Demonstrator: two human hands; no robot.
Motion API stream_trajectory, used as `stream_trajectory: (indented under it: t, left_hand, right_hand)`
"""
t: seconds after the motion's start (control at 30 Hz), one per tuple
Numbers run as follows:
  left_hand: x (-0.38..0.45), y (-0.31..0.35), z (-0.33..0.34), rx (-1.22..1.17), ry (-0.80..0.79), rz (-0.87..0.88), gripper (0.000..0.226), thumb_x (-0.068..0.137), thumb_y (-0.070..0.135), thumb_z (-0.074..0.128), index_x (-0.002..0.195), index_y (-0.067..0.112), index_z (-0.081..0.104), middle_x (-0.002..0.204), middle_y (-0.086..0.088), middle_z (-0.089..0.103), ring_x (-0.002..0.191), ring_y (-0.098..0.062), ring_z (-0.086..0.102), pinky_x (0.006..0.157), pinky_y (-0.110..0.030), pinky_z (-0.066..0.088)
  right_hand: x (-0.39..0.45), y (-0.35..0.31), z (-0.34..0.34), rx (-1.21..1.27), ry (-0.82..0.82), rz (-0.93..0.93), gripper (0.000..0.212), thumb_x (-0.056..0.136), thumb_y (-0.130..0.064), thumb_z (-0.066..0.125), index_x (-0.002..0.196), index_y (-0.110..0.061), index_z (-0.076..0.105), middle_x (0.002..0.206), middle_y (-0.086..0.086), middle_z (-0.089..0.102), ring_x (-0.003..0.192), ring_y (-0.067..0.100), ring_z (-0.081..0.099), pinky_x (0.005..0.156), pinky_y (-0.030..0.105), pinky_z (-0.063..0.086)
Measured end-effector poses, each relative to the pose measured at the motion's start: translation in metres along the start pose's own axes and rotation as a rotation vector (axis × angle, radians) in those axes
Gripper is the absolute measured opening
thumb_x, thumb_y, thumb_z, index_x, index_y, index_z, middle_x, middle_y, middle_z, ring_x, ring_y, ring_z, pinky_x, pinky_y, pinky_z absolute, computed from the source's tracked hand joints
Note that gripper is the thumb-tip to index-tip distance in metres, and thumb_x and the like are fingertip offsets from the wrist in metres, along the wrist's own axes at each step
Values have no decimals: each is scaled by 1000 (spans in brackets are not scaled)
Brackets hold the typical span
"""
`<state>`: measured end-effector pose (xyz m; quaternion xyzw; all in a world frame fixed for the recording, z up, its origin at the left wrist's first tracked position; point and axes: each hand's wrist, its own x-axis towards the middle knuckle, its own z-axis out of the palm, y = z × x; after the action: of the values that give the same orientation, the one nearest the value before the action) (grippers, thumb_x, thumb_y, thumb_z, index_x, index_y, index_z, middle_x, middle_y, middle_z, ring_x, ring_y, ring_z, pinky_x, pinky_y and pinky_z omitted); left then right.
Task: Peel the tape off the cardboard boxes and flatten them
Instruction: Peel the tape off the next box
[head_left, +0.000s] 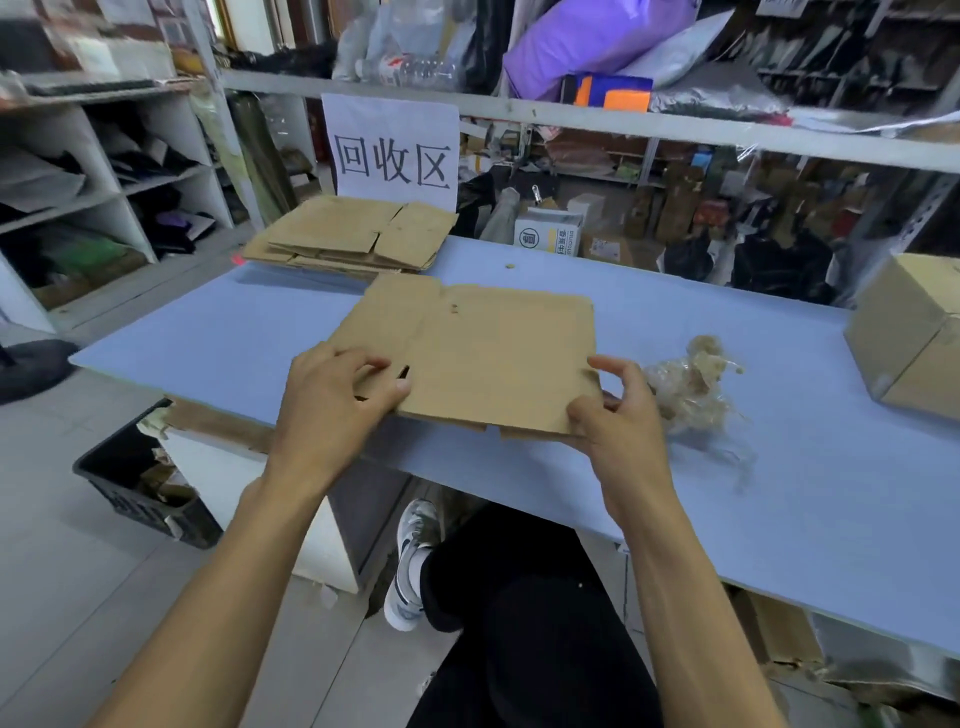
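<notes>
Head view: left hand (332, 400) and right hand (618, 415) each grip the flattened box (483, 358).

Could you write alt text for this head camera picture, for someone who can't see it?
A person's left hand and right hand grip a flattened cardboard box over a blue table. Behind it lies a stack of flattened boxes; to the right, a wad of peeled tape and an unflattened box.
</notes>
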<state>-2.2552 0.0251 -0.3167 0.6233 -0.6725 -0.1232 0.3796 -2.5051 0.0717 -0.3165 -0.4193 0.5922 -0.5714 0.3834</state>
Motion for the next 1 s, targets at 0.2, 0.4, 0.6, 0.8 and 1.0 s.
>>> stream_trajectory:
  t: [0.2,0.4,0.6,0.8,1.0]
  left_hand:
    - [89,-19,-30,136,-106,172,79,69,72,68,129,21,66,132,-3,55,128,-26,43,106,-27,28]
    - [207,-74,-31,259,-45,254,82,67,79,56,132,30,65,134,-10,56,130,-31,46,111,-43,33]
    - [310,-143,-1,387,21,171,37,90,49,61,106,17,69,103,-6,63,110,-39,54,96,-42,37]
    - [321,-196,58,442,-118,-23,57,101,57,31,140,20,49,143,-11,49,135,-34,39,112,-48,29]
    - [331,-183,40,548,-226,-87,47,97,60,29,110,22,54,127,-7,57,119,-33,50,101,-50,40]
  right_hand:
    - [76,-15,62,-77,0,-162,29,89,-4,53,112,-20,61,104,-8,63,60,-3,53,67,27,47]
    - [171,-31,125,-236,-86,-302,18,97,-19,55,114,-20,50,98,-17,56,86,13,62,66,26,46]
    - [265,-10,202,-612,-350,-395,37,97,-35,59,127,-17,47,131,4,46,111,25,47,81,33,38]
    - [304,30,240,-950,-485,-451,50,87,-32,66,127,-15,41,132,2,37,117,36,41,94,49,45]
    - [308,6,244,-1128,-561,-355,48,81,-41,68,116,-19,43,122,-2,39,117,37,43,96,51,46]
